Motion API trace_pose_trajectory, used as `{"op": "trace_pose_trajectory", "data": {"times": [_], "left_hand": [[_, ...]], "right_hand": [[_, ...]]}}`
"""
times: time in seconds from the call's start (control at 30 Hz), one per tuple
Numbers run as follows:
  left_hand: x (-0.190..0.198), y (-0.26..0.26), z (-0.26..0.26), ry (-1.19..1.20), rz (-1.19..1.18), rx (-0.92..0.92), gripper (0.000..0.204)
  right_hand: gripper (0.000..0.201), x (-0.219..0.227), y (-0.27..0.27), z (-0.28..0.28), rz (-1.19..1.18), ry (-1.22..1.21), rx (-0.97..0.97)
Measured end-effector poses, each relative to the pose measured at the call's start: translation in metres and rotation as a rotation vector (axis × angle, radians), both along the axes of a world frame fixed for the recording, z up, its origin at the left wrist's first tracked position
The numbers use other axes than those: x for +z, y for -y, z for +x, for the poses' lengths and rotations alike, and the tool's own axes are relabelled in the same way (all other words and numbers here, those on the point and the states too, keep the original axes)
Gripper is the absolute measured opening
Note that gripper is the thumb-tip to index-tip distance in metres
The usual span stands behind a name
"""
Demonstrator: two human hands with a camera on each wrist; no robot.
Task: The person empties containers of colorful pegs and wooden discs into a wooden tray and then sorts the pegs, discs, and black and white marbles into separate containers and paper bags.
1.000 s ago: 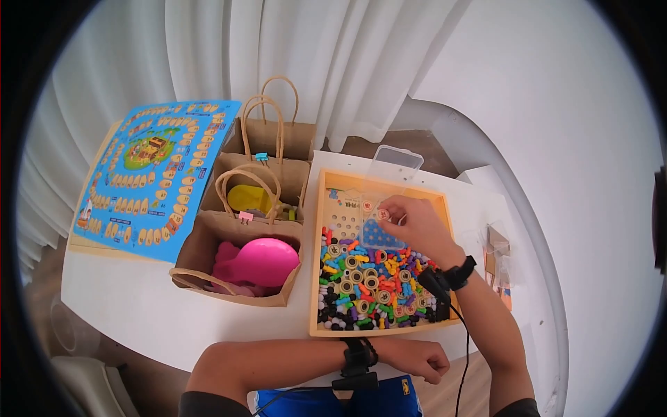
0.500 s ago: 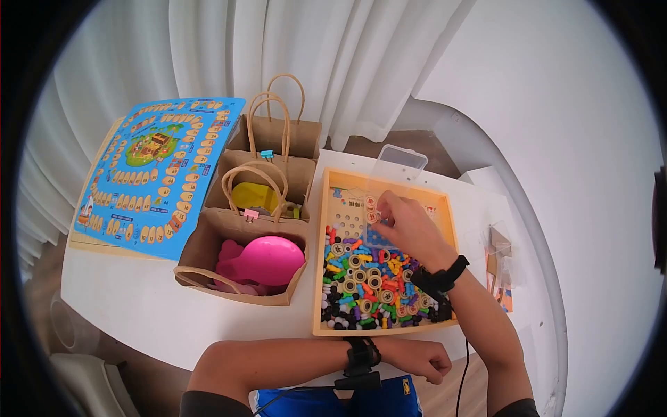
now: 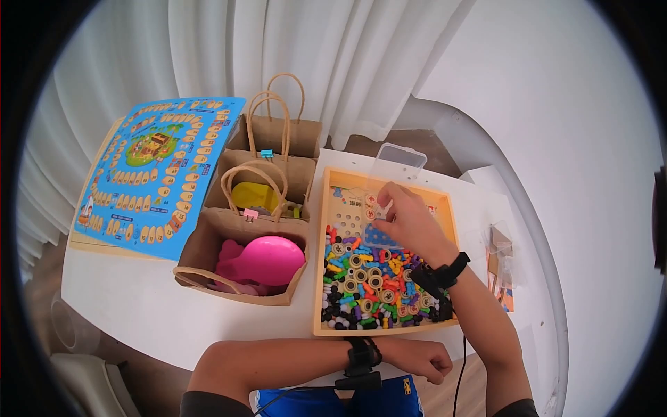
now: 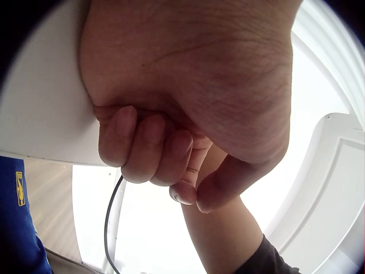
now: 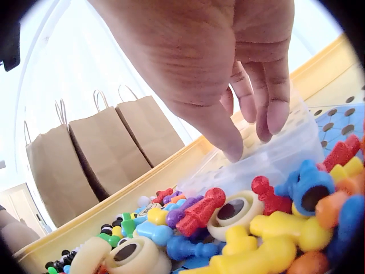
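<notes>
Clear plastic makes up the box (image 5: pixel 276 161) under your right hand (image 3: pixel 414 224); it sits toward 12 o'clock in the wooden tray (image 3: pixel 318 278). Your thumb and fingertips hang there with a small gap between them, and nothing shows pinched in it. Two round discs (image 3: pixel 369 215) with red characters lie in the box, just off your fingertips at 9 o'clock. Below, toward 6, the tray is heaped with coloured pegs (image 3: pixel 384 306), more discs and black and white beads.

Your left hand (image 3: pixel 420 361) rests outside the tray, between 5 and 6 o'clock from its centre, fingers loosely curled with nothing seen in them.

From the tray's centre, the paper bag (image 3: pixel 264 297) with the pink item (image 3: pixel 271 258) stands at 9; two more bags line up behind it toward 10. Beyond them, also toward 10, lies the blue game board (image 3: pixel 149 187). A clear packet (image 3: pixel 500 264) lies at 3.
</notes>
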State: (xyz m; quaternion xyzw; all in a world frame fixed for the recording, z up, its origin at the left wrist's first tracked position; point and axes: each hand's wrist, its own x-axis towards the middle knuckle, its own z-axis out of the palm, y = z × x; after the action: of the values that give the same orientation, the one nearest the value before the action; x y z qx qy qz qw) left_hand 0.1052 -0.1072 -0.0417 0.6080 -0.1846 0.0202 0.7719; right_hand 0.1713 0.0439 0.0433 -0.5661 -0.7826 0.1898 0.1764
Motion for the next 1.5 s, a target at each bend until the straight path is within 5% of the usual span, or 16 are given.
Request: {"op": "trace_pose_trajectory", "data": {"times": [0.5, 0.7, 0.87, 1.0, 1.37, 1.43, 1.47, 1.5], "left_hand": [[-0.001, 0.001, 0.001, 0.008, -0.006, 0.005, 0.027], [-0.001, 0.0, 0.0, -0.021, -0.022, -0.011, 0.027], [-0.005, 0.0, 0.002, 0.001, -0.013, -0.024, 0.027], [-0.002, 0.001, -0.002, -0.039, -0.051, -0.015, 0.028], [0.039, 0.001, -0.011, -0.268, 0.067, 0.0, 0.024], [0.069, 0.007, -0.015, -0.2, 0.309, 0.295, 0.044], [0.078, 0.008, -0.018, -0.229, 0.311, 0.284, 0.044], [0.087, 0.007, -0.023, -0.191, 0.456, 0.476, 0.029]], "right_hand": [[0.026, 0.005, 0.002, 0.007, 0.08, -0.002, 0.047], [0.011, 0.019, 0.017, 0.085, 0.112, -0.356, -0.154], [0.009, 0.005, 0.047, 0.148, -0.132, -1.135, -0.266], [0.022, -0.016, 0.054, 0.163, -0.229, -1.468, -0.212], [0.025, -0.056, 0.048, 0.181, -0.278, -1.454, -0.157], [0.024, -0.058, 0.047, 0.182, -0.29, -1.482, -0.145], [0.024, -0.057, 0.047, 0.183, -0.292, -1.473, -0.133], [0.022, -0.059, 0.046, 0.184, -0.298, -1.505, -0.118]]}}
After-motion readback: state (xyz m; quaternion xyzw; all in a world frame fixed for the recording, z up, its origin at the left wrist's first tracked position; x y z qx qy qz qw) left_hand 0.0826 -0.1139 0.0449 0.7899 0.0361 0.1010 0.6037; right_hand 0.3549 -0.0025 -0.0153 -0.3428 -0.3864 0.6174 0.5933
